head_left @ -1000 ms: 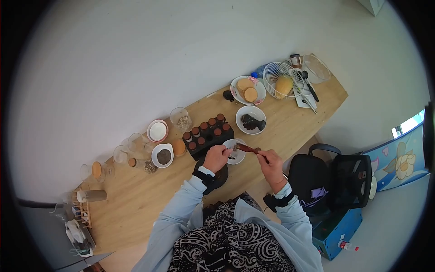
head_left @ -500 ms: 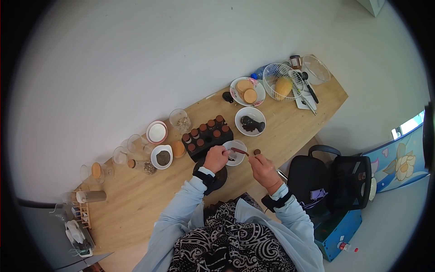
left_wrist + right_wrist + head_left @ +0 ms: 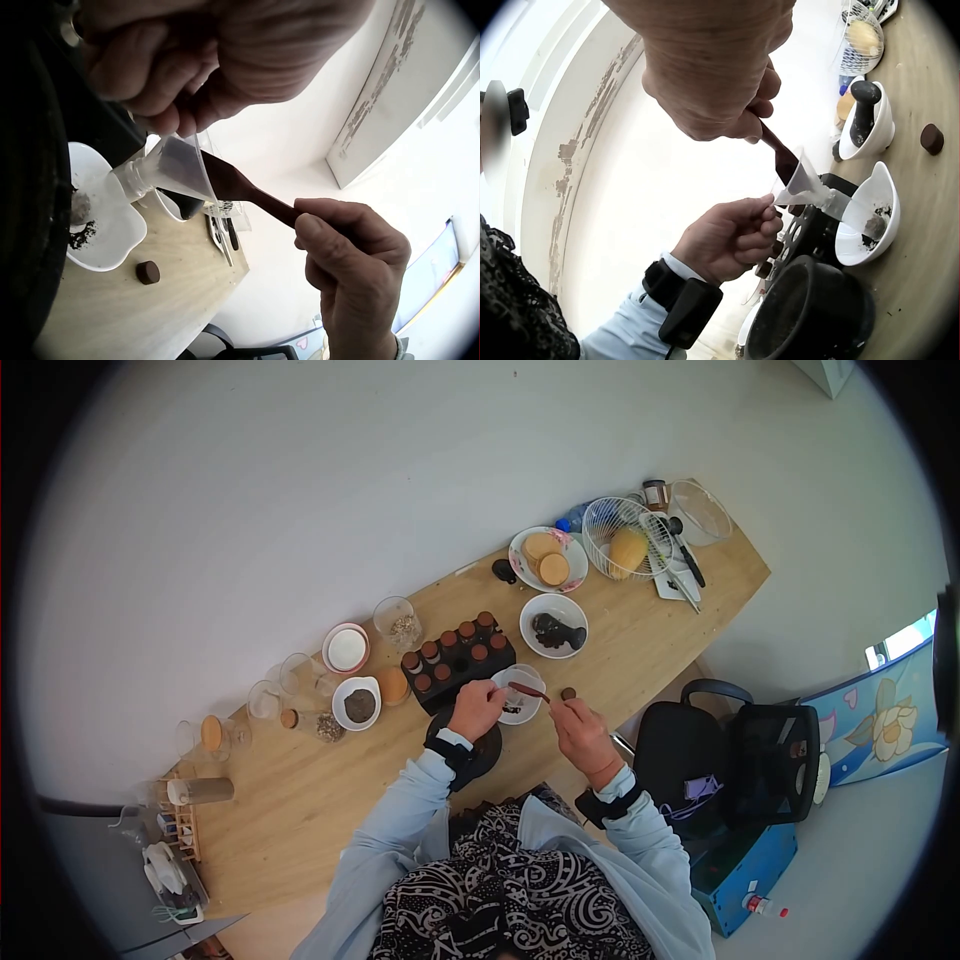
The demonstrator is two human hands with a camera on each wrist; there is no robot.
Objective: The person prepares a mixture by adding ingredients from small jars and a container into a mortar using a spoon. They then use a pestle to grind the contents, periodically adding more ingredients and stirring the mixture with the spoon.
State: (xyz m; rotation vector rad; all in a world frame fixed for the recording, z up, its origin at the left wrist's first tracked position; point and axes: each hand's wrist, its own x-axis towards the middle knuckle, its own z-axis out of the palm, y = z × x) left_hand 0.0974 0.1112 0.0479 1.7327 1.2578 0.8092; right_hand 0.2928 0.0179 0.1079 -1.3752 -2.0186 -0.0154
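Pinched by its rim in my left hand [image 3: 217,60] is a clear plastic funnel [image 3: 176,169], its spout in the mouth of a small clear tube. The tube [image 3: 849,212] is over a white spouted bowl [image 3: 889,195] and has greyish material at its bottom. Dark crumbs [image 3: 82,236] lie in the bowl. My right hand [image 3: 587,735] grips a reddish-brown spatula [image 3: 784,161], whose blade is at the funnel's wide mouth. A brown stopper [image 3: 148,272] stands on the table beside the bowl.
A black rack [image 3: 460,668] of brown-capped tubes stands behind my left hand, a black pot [image 3: 806,307] beside it. Beyond are a bowl with a black pestle [image 3: 553,626], a wire basket [image 3: 626,538] and, leftward, jars and a bowl of dark powder [image 3: 358,705].
My right hand has moved left and slightly down, bringing the spatula with it; over the last half second it has hardly moved. My left hand has stayed nearly in place.
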